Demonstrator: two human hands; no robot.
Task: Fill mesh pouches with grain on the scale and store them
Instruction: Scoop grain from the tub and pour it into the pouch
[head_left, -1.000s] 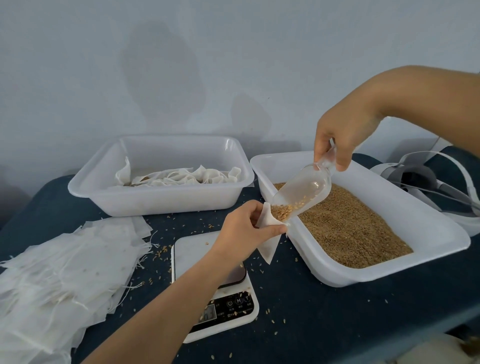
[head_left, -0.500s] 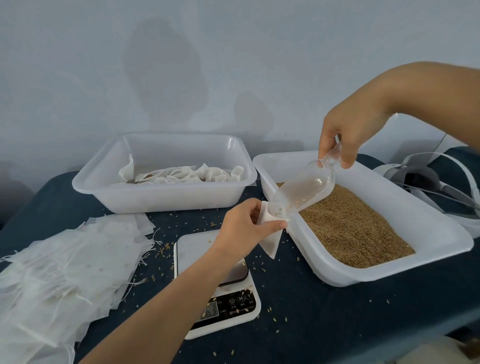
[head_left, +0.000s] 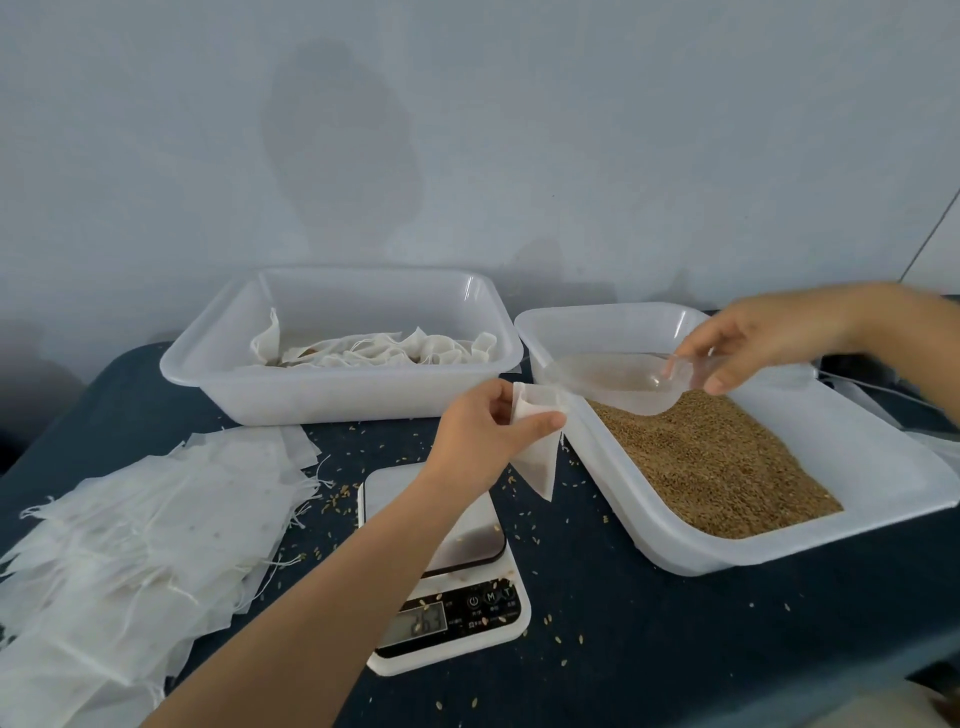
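Left hand (head_left: 485, 441) pinching mesh pouch (head_left: 537, 457) above scale (head_left: 447, 577); right hand (head_left: 748, 348) gripping clear scoop (head_left: 618, 382) over grain tub (head_left: 883, 467). Empty pouches (head_left: 135, 545) heaped leftward; storage tub (head_left: 332, 395) beyond.

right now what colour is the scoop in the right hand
Clear, see-through plastic scoop, held by the right hand; only the head view shows it.

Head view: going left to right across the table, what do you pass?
Pile of empty pouches → tub of filled pouches → scale → held pouch → clear scoop → grain tub.
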